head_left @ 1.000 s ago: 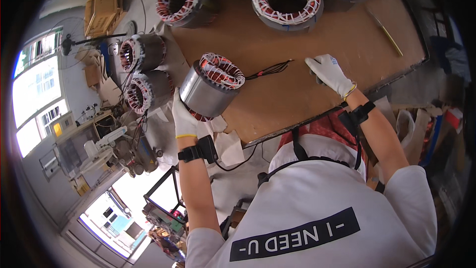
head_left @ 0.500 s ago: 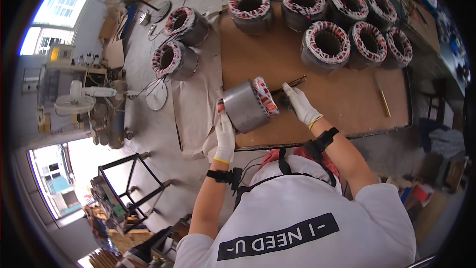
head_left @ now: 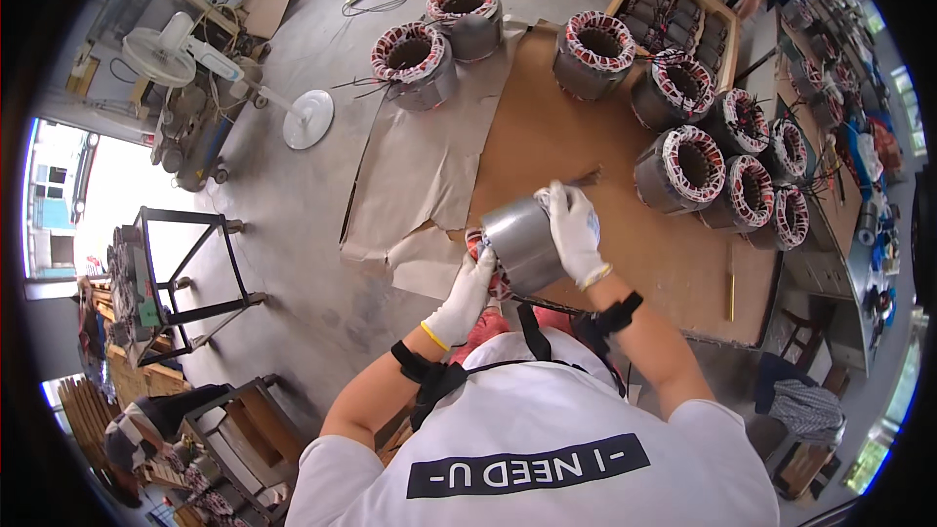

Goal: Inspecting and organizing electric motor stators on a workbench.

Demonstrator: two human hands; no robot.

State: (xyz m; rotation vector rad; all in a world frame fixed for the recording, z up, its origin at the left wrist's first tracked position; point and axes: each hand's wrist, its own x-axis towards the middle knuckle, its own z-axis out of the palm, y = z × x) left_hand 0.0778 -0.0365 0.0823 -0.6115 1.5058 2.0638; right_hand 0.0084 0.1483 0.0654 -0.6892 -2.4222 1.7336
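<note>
A big, flat brown board [head_left: 547,137] lies in front of the person, and their arms and body hide part of its near edge. To its left is a wide sheet of tan paper [head_left: 420,166], wrinkly, with a ragged near end. At the far right, a wooden box [head_left: 732,34] holds dark, round things that are hard to make out. Seven standing drums [head_left: 656,185] sit toward the right and far side, some partly hidden behind others. They have smooth gray sides and tops of red and white loops around a hole.

The held drum [head_left: 517,239] is tipped on its side between the two hands, near the person's chest. Its side is shiny gray metal. I can't tell if it touches the board. The left hand [head_left: 467,298], in a white glove, is closed around the loopy left end, and its thumb side covers some loops. The right hand [head_left: 576,234], gloved too, is bent snugly over the right end and hides most of it. Just past those fingers, some thin dark wires [head_left: 591,177] look blurry.
</note>
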